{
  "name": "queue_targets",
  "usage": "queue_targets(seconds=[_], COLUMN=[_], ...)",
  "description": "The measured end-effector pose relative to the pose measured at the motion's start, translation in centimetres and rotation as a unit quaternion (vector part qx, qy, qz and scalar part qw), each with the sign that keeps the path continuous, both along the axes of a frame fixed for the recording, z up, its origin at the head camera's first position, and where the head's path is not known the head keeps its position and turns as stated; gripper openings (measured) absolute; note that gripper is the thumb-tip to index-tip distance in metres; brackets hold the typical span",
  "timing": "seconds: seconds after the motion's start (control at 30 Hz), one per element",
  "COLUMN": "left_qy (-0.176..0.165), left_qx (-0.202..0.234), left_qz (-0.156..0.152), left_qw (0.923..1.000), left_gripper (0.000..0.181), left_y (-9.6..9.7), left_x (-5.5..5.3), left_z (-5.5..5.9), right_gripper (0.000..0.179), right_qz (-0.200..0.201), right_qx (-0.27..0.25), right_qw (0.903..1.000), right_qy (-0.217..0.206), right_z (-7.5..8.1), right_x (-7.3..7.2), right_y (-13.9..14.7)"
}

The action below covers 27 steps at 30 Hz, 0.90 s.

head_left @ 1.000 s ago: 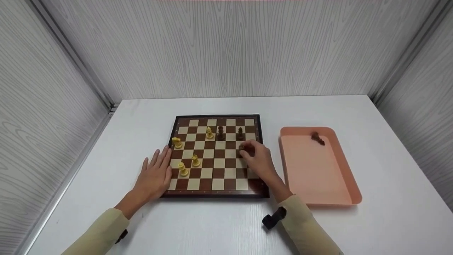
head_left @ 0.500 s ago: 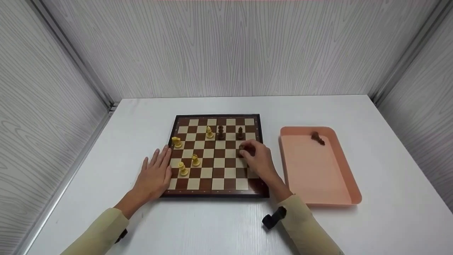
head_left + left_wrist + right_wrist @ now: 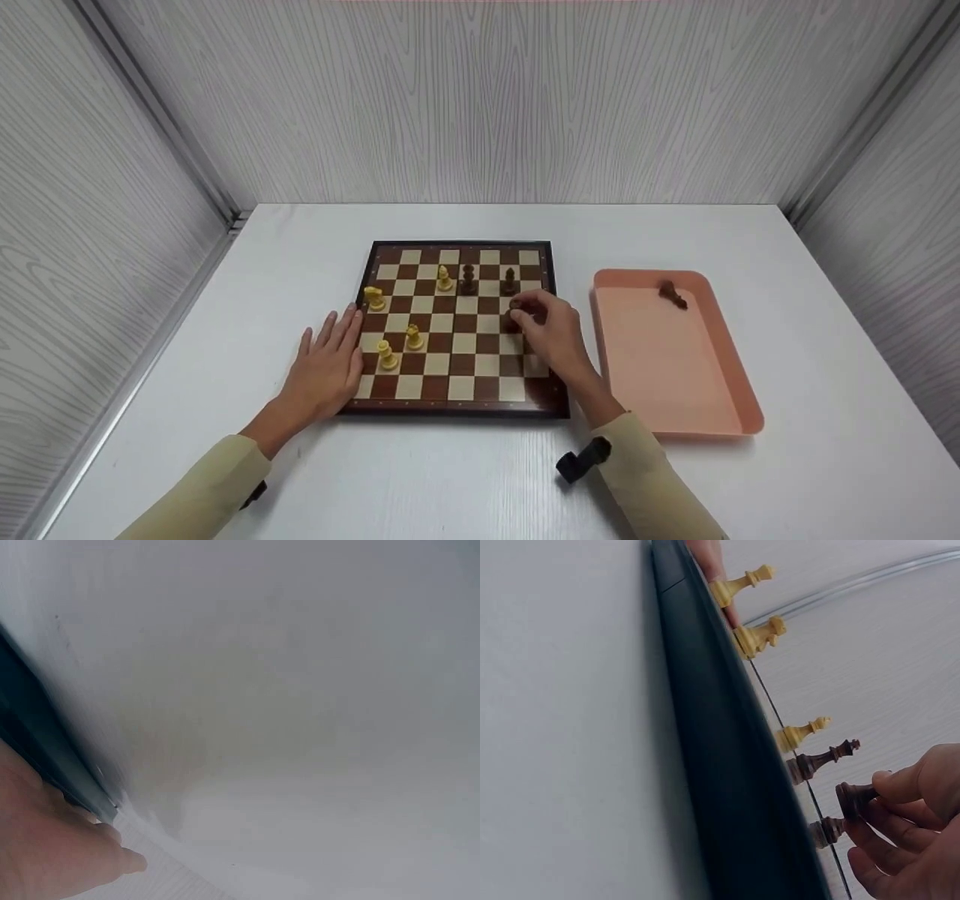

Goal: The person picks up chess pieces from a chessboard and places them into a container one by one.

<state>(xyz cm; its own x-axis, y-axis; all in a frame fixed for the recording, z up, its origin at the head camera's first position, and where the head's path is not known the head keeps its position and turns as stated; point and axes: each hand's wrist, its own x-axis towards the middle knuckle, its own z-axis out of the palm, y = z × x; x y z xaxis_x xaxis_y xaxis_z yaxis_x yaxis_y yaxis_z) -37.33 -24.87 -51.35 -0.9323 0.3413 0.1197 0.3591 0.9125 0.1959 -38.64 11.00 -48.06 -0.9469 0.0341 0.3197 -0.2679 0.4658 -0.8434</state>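
The chessboard (image 3: 476,409) lies flat on the white table. My right hand (image 3: 556,336) pinches a dark chess piece (image 3: 849,799) between thumb and fingers over the board's right side. In the right wrist view its base appears just off the board; its top is hidden by my fingers. A dark bishop (image 3: 510,282) stands just beyond it. My left hand (image 3: 324,371) rests with straight fingers along the board's left edge, near a yellow knight (image 3: 375,298). Farther in stand a dark king (image 3: 469,280), a yellow bishop (image 3: 444,278) and two tall yellow pieces (image 3: 414,337).
A pink tray (image 3: 679,427) stands right of the board, close to my right forearm. One dark chess piece (image 3: 673,295) lies on its side in the tray's far part. Grey wood-patterned panels (image 3: 480,105) enclose the table at the back and both sides.
My right hand has shifted slightly to the right with the dark piece in its fingers. The left hand keeps its place at the board's edge, and the standing pieces stay on their squares.
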Motion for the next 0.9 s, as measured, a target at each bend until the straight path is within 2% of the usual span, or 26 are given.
queue_targets(seconds=[0.4, 0.6, 0.7, 0.9], left_qy=[-0.018, -0.013, -0.013, -0.006], left_qx=[-0.009, 0.000, 0.003, 0.012], left_qz=[-0.002, 0.002, 0.005, 0.000], left_qw=[0.9998, 0.9999, 0.9999, 0.9999], left_gripper=[0.060, 0.060, 0.060, 0.060], left_y=[0.1, -0.1, -0.2, 0.1], left_x=[-0.2, 0.1, 0.2, -0.1], left_z=[0.2, 0.1, 0.1, 0.4], right_gripper=[0.018, 0.017, 0.017, 0.019], right_qz=[0.015, 0.038, 0.051, 0.049], right_qx=[-0.012, -0.015, -0.010, 0.018], right_qw=[0.9998, 0.9991, 0.9985, 0.9985], right_qy=[0.004, 0.009, 0.016, 0.013], right_z=[1.1, 1.9, 2.2, 2.4], right_x=[0.5, 0.7, 0.8, 1.3], right_y=[1.4, 2.0, 2.7, 5.4])
